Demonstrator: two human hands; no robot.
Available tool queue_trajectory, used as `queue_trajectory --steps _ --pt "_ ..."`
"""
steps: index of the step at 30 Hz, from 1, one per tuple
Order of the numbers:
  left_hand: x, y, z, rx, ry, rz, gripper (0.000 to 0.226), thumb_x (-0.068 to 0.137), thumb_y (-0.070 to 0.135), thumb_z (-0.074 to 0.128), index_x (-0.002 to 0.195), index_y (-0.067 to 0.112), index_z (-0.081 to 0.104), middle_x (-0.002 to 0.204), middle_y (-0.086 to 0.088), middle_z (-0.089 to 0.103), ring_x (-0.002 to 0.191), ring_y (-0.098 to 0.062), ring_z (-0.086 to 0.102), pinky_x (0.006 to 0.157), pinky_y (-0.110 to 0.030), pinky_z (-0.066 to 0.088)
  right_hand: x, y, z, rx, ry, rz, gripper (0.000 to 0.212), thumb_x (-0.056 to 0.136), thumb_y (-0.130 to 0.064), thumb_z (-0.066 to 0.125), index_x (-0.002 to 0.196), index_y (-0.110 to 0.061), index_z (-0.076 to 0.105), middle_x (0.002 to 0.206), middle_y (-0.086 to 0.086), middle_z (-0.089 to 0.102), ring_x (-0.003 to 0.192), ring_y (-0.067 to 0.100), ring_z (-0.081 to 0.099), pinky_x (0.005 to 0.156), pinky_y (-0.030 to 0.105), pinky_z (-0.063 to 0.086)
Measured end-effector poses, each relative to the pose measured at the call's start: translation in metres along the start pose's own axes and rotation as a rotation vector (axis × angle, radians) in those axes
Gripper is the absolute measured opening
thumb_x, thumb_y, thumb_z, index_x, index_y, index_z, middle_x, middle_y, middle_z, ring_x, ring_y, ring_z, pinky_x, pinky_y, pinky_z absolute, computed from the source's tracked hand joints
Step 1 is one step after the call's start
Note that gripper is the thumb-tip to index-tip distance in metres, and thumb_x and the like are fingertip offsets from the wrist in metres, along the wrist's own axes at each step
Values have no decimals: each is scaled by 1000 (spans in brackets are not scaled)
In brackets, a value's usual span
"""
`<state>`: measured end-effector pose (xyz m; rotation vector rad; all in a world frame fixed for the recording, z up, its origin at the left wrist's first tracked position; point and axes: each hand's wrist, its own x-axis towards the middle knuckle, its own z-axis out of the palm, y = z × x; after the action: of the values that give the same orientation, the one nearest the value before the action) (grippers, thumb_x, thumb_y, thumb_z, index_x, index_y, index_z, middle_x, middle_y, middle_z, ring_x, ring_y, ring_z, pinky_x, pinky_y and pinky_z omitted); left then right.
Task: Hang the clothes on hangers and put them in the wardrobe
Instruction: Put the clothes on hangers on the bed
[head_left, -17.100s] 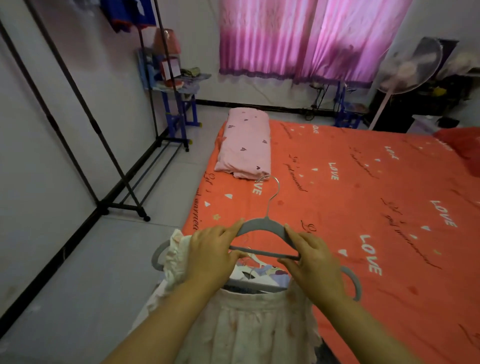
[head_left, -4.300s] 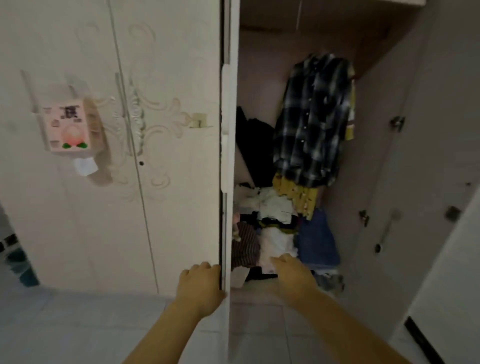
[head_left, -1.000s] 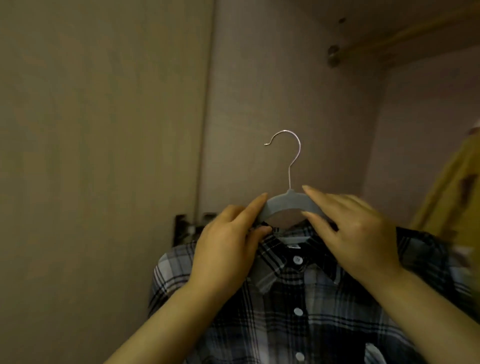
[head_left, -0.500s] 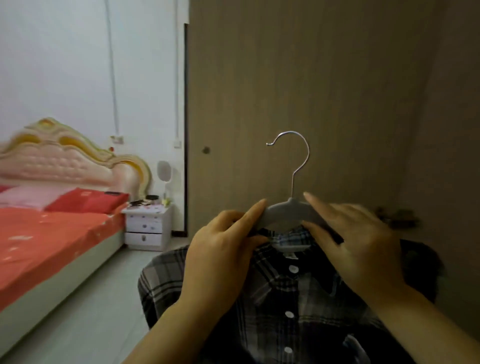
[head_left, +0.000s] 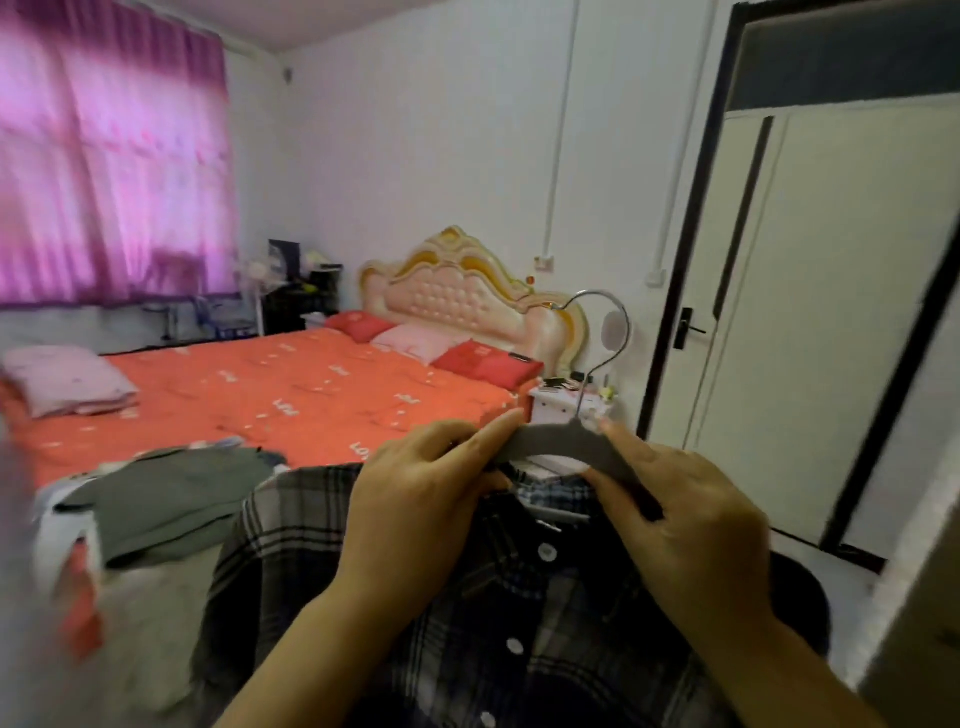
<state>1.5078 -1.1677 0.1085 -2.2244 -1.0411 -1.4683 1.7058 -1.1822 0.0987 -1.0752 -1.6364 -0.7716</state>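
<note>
Two hands are up on my feed, both on one hanger. The left hand (head_left: 415, 499) pinches the left shoulder of the grey hanger (head_left: 563, 441), index finger stretched along its top edge, thumb tucked under. The right hand (head_left: 685, 525) clamps the right arm of it, fingers over the top, thumb beneath. The silver hook (head_left: 610, 332) stands upright above the knuckles, curling over to the left.

Hanging from that hanger I've got a plaid shirt (head_left: 519, 623) in dark grey, navy and white checks. Its collar sits right under the hanger's neck and white buttons run down the middle. It drapes between the forearms, held in the air in front of the bed.

Beyond it is the bed (head_left: 291, 400), with an orange sheet printed with small white words. On its near corner a flat grey garment (head_left: 176, 488) lies over some paler clothes, too blurred for me to sort out. There's a folded pink blanket (head_left: 67, 379) at the far left. Red and pink pillows (head_left: 488, 364) sit against the padded headboard (head_left: 467, 286). A white nightstand (head_left: 556, 408) stands just beside the bed, with small things on top that I can't make out. A purple curtain (head_left: 114, 166) is on the left, and a pale door (head_left: 831, 312) in a dark frame on the right.
</note>
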Motion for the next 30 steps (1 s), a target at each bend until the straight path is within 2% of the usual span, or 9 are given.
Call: queue_trajectory --steps 4,6,10,14,17,22,27,30 --pt "-17 -54 -13 205 33 -47 43 70 14 70 113 15 68 86 -7 71 65 -27 65 56 -38 52 4 -29 74 218 -45 36 40 73 -26 71 111 -12 69 87 6 74 70 23 69 60 33 58" --pt "-23 -73 -14 230 40 -83 42 70 14 70 111 15 69 86 -7 71 65 -28 65 56 -39 53 4 -35 99 283 -66 37 40 75 -28 69 113 -14 69 90 5 74 74 22 70 60 34 59" --pt "-39 -119 -18 377 51 -196 41 68 12 71 109 13 70 85 -7 71 67 -26 66 55 -40 54 6 -53 171 425 -95 -2 37 77 -28 74 110 -11 70 90 6 74 73 21 71 62 28 56" --pt "-45 -158 -16 489 68 -305 41 69 11 71 110 12 70 84 -7 71 66 -25 66 54 -39 54 16 -71 239 599 -155 -23 39 73 -21 75 110 -10 70 88 8 74 74 25 70 59 33 59" --pt "-48 -185 -13 501 99 -357 41 72 11 69 113 10 68 85 -7 70 67 -27 65 55 -40 54 23 -83 278 648 -191 -51 44 67 -12 83 109 -11 71 85 7 73 72 26 70 56 33 57" --pt "-49 -239 -2 516 128 -413 40 73 10 69 112 9 68 83 -6 69 67 -25 64 57 -38 54 32 -93 349 685 -214 -94 45 65 -12 84 108 -13 72 89 4 74 75 24 70 59 31 56" --pt "-55 -320 13 504 186 -429 38 73 9 68 111 8 68 82 -6 69 66 -24 64 57 -37 54 42 -111 430 699 -253 -132 46 64 -12 85 108 -14 72 88 2 74 75 22 70 57 24 52" --pt "-56 -382 22 485 202 -434 38 73 9 68 112 8 68 83 -6 69 66 -24 64 56 -38 54 51 -123 489 694 -277 -162 46 65 -11 85 108 -14 72 87 1 73 74 20 69 56 25 51"
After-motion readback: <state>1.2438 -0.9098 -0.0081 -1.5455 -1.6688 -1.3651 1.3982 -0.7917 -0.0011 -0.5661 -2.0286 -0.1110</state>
